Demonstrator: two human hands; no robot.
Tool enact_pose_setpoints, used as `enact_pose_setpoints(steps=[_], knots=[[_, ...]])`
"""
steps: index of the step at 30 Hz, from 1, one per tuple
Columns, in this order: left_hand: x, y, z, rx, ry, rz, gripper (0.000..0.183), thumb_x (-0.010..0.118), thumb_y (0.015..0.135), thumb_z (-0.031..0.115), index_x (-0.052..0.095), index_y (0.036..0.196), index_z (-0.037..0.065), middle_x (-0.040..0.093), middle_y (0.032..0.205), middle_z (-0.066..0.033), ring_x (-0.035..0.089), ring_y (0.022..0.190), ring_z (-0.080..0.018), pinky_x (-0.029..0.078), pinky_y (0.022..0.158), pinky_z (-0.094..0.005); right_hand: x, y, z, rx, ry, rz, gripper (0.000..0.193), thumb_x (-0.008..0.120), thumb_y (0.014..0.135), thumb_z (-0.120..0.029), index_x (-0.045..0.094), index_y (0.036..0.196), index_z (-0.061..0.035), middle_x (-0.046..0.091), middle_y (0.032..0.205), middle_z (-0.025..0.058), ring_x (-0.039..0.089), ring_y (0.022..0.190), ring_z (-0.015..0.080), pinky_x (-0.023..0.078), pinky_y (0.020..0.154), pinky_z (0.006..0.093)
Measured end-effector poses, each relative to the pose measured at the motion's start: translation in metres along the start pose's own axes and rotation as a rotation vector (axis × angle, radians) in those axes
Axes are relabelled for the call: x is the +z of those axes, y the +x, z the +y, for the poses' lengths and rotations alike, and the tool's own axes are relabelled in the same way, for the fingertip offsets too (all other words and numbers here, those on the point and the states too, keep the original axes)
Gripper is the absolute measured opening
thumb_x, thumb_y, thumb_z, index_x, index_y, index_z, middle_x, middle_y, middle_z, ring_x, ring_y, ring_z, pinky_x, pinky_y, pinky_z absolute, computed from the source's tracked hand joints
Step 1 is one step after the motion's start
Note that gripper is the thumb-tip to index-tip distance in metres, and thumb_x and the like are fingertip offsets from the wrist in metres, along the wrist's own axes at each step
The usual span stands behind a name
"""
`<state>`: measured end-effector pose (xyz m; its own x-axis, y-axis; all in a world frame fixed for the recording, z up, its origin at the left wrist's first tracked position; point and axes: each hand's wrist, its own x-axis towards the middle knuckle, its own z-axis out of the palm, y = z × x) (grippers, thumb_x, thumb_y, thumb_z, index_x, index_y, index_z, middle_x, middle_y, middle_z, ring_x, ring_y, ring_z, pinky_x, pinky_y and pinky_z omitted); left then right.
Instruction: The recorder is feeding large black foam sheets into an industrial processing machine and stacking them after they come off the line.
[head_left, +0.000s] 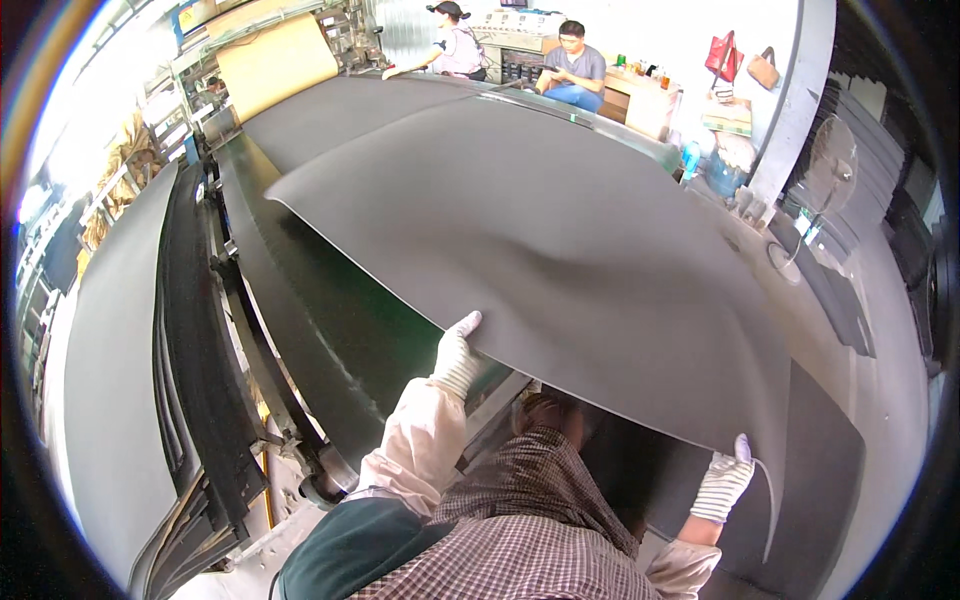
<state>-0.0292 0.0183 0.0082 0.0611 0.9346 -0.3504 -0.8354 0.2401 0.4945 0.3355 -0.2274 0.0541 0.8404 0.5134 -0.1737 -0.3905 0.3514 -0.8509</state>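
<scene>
A large, thin, flexible dark grey sheet (pixel 560 220) spreads in front of me, its near edge lifted and its middle buckled into a soft wave. My left hand (pixel 458 355), in a striped white glove, grips that near edge with the thumb on top. Farther right, my right hand (pixel 724 485) in a matching glove pinches the edge near the sheet's right corner, which curls downward. The fingers of both hands are hidden beneath the sheet. Under it runs a dark green conveyor belt (pixel 320 310). Another grey sheet (pixel 340 110) lies at the belt's far end.
On the left stands a stack of grey sheets (pixel 110 370), beside the belt's metal side rail (pixel 240 290). More grey sheet (pixel 825 470) lies at the lower right. Two people are beyond the belt, one seated (pixel 575 75). A fan (pixel 832 165) stands at right.
</scene>
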Motion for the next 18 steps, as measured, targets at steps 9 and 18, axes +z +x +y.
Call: enact_pose_setpoints(steps=[9, 18], knots=[[0.046, -0.030, -0.034, -0.152, 0.049, -0.169, 0.031, 0.055, 0.087, 0.007, 0.049, 0.115, -0.005, 0.058, 0.110, -0.0164, 0.056, 0.101, -0.0292, 0.045, 0.095, -0.0422, 0.055, -0.040, 0.001, 0.023, 0.360, 0.038, 0.050, 0.064, 0.082, -0.027, 0.051, 0.122, 0.0004, 0.055, 0.119, 0.0163, 0.053, 0.105, 0.0237, 0.040, 0.095, 0.0353], [0.034, -0.067, -0.097, -0.231, 0.082, -0.279, 0.063, 0.065, 0.082, 0.003, 0.035, 0.136, 0.014, 0.045, 0.128, -0.0102, 0.045, 0.116, -0.0287, 0.048, 0.091, -0.0429, 0.021, -0.020, 0.055, -0.445, -0.321, -0.046, 0.039, 0.052, 0.081, 0.005, 0.055, 0.119, -0.0022, 0.058, 0.111, 0.0125, 0.056, 0.097, 0.0222, 0.042, 0.091, 0.0346]])
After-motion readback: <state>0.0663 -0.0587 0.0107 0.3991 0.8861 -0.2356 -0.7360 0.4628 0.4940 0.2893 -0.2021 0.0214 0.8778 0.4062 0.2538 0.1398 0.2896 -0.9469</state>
